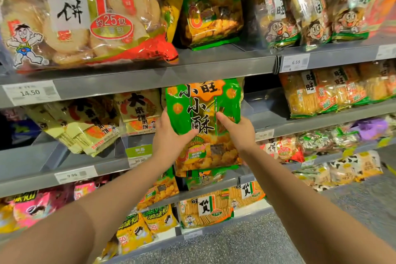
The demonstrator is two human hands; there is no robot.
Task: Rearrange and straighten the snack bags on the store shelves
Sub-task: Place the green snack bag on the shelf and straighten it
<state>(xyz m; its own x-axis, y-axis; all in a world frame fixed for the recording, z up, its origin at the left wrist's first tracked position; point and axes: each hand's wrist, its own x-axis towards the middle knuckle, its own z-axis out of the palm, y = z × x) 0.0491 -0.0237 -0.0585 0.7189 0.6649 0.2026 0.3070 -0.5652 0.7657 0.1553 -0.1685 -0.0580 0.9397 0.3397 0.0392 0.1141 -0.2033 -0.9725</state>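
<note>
Head view: the green bag [203, 122] was held upright in both hands in front of the middle shelf [270, 118]. Its top edge was just under the lip of the upper shelf [150, 79], and its bottom seam hung over more green bags [205, 178] on the shelf below. The left hand [169, 135] was clamped on the bag's left edge, thumb laid across the front, fingers hidden behind. The right hand [237, 133] was closed on the right edge the same way, thumb pressed into the printed face. The label was turned outward and the bag was barely tilted.

A placing step was judged to be in hand. The bag looked ready to be set into the space behind it, between the yellow bags [90, 126] on the left and the orange packs [321, 92] on the right.

For the next move, the bag would need to be pushed back and lowered until its base was seated on the middle shelf, face out. Only then could both grips be let go. Care would be called for so that the neighbours were not knocked and the bag was not left to slump forward.
</note>
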